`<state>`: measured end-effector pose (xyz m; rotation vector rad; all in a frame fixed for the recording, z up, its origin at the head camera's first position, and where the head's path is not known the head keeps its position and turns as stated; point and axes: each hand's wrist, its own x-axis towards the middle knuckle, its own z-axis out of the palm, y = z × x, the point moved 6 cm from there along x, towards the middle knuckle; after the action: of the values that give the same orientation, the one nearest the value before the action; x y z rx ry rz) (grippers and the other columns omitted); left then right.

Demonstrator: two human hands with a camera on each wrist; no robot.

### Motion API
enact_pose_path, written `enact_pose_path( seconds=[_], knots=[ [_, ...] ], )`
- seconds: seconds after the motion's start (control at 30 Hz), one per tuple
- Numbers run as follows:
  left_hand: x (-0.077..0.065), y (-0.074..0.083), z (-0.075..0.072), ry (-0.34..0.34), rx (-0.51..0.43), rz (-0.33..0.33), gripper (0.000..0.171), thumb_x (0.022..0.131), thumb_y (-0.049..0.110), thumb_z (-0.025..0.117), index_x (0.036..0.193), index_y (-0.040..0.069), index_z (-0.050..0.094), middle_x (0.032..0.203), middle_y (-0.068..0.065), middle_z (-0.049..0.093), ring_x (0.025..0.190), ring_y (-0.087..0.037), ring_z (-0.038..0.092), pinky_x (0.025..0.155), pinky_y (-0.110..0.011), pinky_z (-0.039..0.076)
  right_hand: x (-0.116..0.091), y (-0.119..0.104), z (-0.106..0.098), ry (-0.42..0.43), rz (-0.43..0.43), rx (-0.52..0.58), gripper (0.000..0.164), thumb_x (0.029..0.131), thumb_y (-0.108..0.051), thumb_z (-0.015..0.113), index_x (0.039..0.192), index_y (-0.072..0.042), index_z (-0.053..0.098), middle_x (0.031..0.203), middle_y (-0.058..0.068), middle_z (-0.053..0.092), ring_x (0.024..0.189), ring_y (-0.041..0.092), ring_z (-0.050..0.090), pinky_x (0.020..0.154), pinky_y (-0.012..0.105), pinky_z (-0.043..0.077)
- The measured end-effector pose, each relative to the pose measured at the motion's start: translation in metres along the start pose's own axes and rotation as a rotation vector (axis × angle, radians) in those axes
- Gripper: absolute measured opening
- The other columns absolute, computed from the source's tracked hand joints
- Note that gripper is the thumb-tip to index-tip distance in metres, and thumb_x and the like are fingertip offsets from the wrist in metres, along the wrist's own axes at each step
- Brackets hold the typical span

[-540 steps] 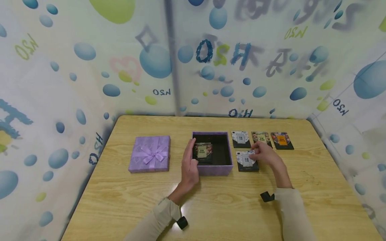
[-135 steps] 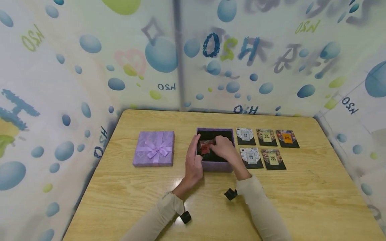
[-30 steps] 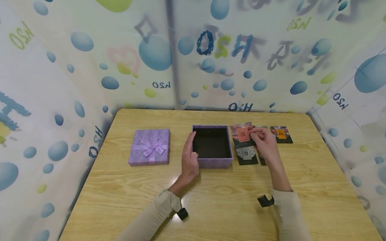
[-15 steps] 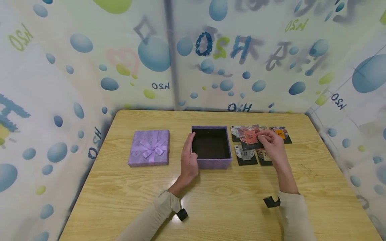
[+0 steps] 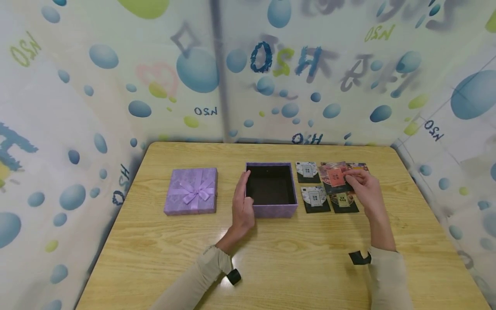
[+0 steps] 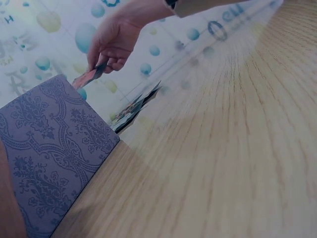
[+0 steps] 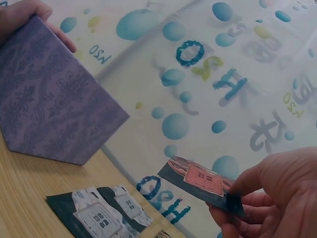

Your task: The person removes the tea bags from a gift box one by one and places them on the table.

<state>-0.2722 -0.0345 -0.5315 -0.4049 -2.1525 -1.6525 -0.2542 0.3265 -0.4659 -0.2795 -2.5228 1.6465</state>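
My right hand [image 5: 366, 189] pinches the right edge of a flat sachet [image 5: 335, 177] with a red label and black lower part. In the right wrist view that sachet [image 7: 204, 180] is tilted and raised off the table, between thumb and fingers. In the head view it overlaps the laid-out sachets behind it. My left hand [image 5: 243, 206] lies along the left wall of a purple patterned box [image 5: 276, 211], fingers straight, thumb by the near corner. The box stands uncovered, and its dark inside holds nothing visible.
Two white-labelled sachets stand in a column right of the box, the far one [image 5: 308, 172] behind the near one [image 5: 315, 199]. A yellow-labelled sachet [image 5: 343, 202] lies beside the near one. Left of the box sits a purple lid [image 5: 191, 192] with a ribbon bow, on the wooden table [image 5: 271, 262].
Over the last second my right hand carries the red-labelled sachet rightward, uncovering the far white-labelled one. Earlier, it was inside the box, which has since been emptied. My left hand stays put.
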Motion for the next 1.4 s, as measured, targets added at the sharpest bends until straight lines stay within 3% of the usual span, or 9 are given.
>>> enact_pose_path(
  seconds=[0.27,0.6,0.77,1.03,1.2,1.4],
  knots=[
    [0.0,0.001,-0.001,-0.004,-0.014,-0.001,0.081,0.085,-0.008,0.032,0.162,0.013,0.039,0.168,-0.008,0.034,0.156,-0.033,0.029,0.123,-0.056,0.025,0.0,0.018,-0.016,0.023,0.035,-0.043,0.043,0.109,-0.024,0.053,0.135,0.01,0.056,0.091,-0.028,0.065,0.082,-0.002,0.061,0.07,0.023,0.054],
    [0.0,0.001,-0.001,0.005,-0.009,0.005,0.079,0.085,-0.007,0.032,0.161,0.01,0.04,0.166,-0.017,0.036,0.156,-0.032,0.029,0.123,-0.054,0.025,0.004,0.037,-0.031,0.05,0.101,-0.061,0.042,0.109,-0.023,0.052,0.133,0.011,0.054,0.088,-0.03,0.062,0.081,-0.005,0.06,0.069,0.024,0.055],
    [0.0,0.001,-0.001,0.002,-0.013,0.01,0.079,0.085,-0.008,0.032,0.162,0.011,0.04,0.167,-0.015,0.036,0.156,-0.03,0.029,0.124,-0.049,0.024,0.004,0.046,-0.04,0.064,0.128,-0.083,0.045,0.109,-0.023,0.051,0.137,0.013,0.053,0.087,-0.029,0.06,0.078,-0.006,0.06,0.068,0.024,0.055],
    [0.001,0.001,0.0,-0.003,-0.023,0.014,0.08,0.085,-0.009,0.031,0.162,0.011,0.039,0.167,-0.014,0.035,0.156,-0.031,0.028,0.123,-0.056,0.024,-0.001,0.07,-0.066,0.143,0.194,-0.118,0.047,0.108,-0.023,0.052,0.14,0.012,0.054,0.083,-0.027,0.058,0.075,-0.003,0.057,0.066,0.021,0.054],
    [0.001,0.001,0.0,-0.007,-0.019,0.01,0.08,0.085,-0.009,0.032,0.162,0.011,0.039,0.168,-0.011,0.035,0.156,-0.03,0.029,0.122,-0.056,0.025,-0.003,0.082,-0.076,0.165,0.222,-0.113,0.043,0.108,-0.022,0.053,0.135,0.011,0.057,0.08,-0.029,0.058,0.074,-0.004,0.057,0.064,0.021,0.053],
    [0.0,0.002,-0.001,-0.005,-0.005,-0.002,0.079,0.085,-0.004,0.031,0.162,0.013,0.039,0.168,-0.006,0.034,0.157,-0.025,0.028,0.124,-0.052,0.025,-0.002,0.094,-0.078,0.154,0.286,-0.135,0.037,0.106,-0.022,0.052,0.124,0.009,0.061,0.079,-0.022,0.058,0.074,0.0,0.054,0.063,0.022,0.048]
  ],
)
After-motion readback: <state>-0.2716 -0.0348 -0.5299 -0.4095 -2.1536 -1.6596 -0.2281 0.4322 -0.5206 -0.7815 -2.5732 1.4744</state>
